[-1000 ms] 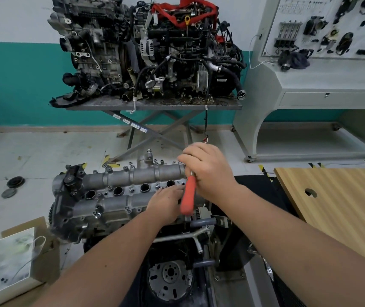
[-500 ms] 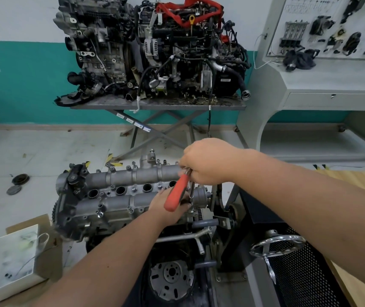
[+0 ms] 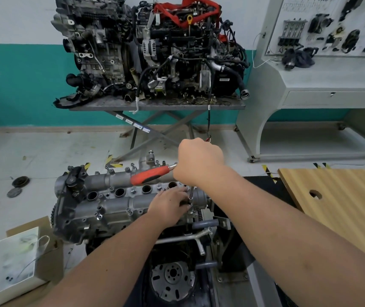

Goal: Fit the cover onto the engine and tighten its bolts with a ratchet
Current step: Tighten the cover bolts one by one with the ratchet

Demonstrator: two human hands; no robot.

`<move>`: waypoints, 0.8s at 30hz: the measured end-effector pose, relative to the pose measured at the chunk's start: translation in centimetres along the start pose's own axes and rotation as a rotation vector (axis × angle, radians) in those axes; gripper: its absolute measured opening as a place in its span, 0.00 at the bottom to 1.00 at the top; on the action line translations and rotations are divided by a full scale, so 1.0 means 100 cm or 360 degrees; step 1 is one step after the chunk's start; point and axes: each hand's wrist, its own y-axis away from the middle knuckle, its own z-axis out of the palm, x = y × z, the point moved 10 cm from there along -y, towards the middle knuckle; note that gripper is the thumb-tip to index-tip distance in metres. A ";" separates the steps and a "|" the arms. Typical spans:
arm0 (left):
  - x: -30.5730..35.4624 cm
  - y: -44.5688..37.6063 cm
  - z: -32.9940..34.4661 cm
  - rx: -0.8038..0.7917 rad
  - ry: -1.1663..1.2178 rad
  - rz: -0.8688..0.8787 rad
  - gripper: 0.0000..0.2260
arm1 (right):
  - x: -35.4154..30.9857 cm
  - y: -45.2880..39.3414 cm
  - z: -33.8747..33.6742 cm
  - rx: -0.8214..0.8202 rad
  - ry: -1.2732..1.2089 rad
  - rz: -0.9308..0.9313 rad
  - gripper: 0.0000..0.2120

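Observation:
The grey cast cover (image 3: 110, 202) lies on top of the engine on its stand, with several bolts standing in it. My right hand (image 3: 199, 161) grips the head end of the ratchet (image 3: 150, 175), whose red handle points left over the cover. A thin steel extension (image 3: 191, 192) runs down from under that hand to a bolt near the cover's right end. My left hand (image 3: 169, 203) rests on the cover there, its fingertips at the foot of the extension.
A wooden board (image 3: 336, 200) with a round hole lies at the right. A white box (image 3: 11, 262) on cardboard sits at lower left. Another engine stands on a metal table (image 3: 155, 105) behind, and a grey parts console (image 3: 321, 85) is at back right.
The red handle has swung from pointing down toward me to pointing left, turning around the extension. My left hand stays at the bolt.

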 end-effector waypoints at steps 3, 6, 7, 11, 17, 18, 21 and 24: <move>0.000 0.000 0.001 0.0018 -0.0021 0.0004 0.07 | 0.002 0.002 0.002 0.0109 0.0078 -0.0078 0.13; 0.001 -0.001 0.000 0.0044 -0.0006 0.0020 0.09 | -0.007 0.014 0.000 0.0456 -0.0002 -0.0422 0.21; 0.002 -0.002 0.000 0.0032 -0.0003 0.0029 0.11 | -0.009 0.023 -0.005 0.0615 -0.0154 -0.0569 0.22; 0.003 -0.001 -0.001 0.0019 -0.0038 0.0032 0.11 | 0.023 0.043 0.004 0.0781 -0.0977 -0.0577 0.19; 0.001 -0.003 0.003 -0.0056 -0.0081 0.0018 0.11 | 0.045 0.028 0.072 0.0095 -0.3011 0.0397 0.22; 0.002 -0.003 0.003 -0.0047 -0.0089 0.0030 0.10 | 0.042 0.026 0.073 -0.0029 -0.3090 0.0450 0.23; 0.005 -0.001 -0.001 0.0021 -0.0095 0.0080 0.07 | 0.039 0.023 0.075 -0.0377 -0.3101 0.0649 0.20; 0.001 -0.002 0.002 0.0014 -0.0073 0.0056 0.08 | 0.043 0.022 0.070 -0.0630 -0.2892 0.0849 0.15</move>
